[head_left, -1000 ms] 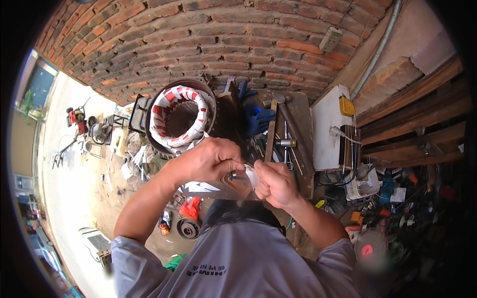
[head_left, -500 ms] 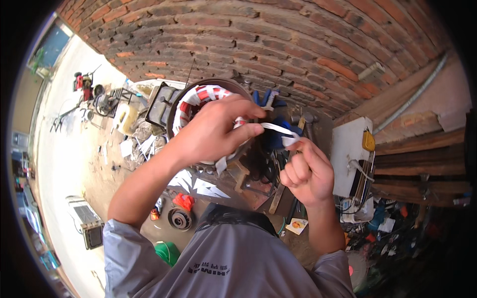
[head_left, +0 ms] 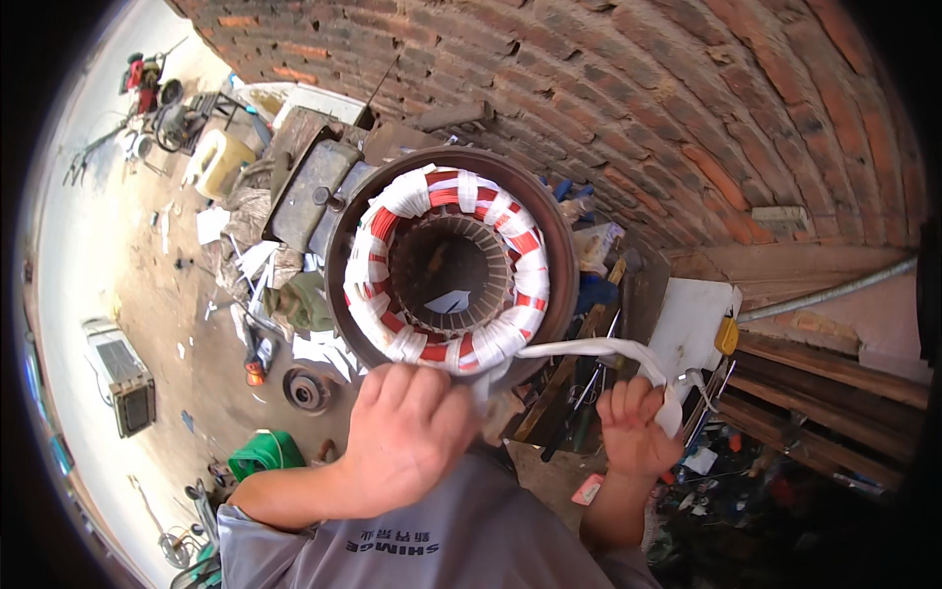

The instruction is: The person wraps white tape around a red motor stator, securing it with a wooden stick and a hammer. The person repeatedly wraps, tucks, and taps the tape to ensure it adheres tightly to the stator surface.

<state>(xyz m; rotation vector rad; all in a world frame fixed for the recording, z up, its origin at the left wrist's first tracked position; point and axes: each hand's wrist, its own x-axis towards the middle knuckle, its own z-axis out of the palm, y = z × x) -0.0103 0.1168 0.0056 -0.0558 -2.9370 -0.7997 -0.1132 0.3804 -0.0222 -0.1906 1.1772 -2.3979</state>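
Note:
A metal motor housing (head_left: pixel 561 255) holds a ring winding (head_left: pixel 530 275) wrapped in white bands, with red coils showing between them. Its slotted bore (head_left: pixel 451 255) has a white scrap inside. White tape (head_left: pixel 589 347) trails rightward from the ring’s near side. My left hand (head_left: pixel 407 427) is closed at the housing’s near edge, fingers curled; whatever they grip is hidden. My right hand (head_left: pixel 638 432) grips the tape’s loose length, right of the housing.
A brick wall (head_left: pixel 638 88) rises behind. Right are tools (head_left: pixel 599 373), a white board (head_left: pixel 687 324) and timber planks (head_left: pixel 824 393). The littered floor at left holds a jerrycan (head_left: pixel 211 162), a white appliance (head_left: pixel 118 373), a green container (head_left: pixel 265 452) and a round metal part (head_left: pixel 309 391).
My left hand has moved down off the ring, uncovering it. My right hand has moved right and down, drawing the tape out. The view has shifted, centring the housing.

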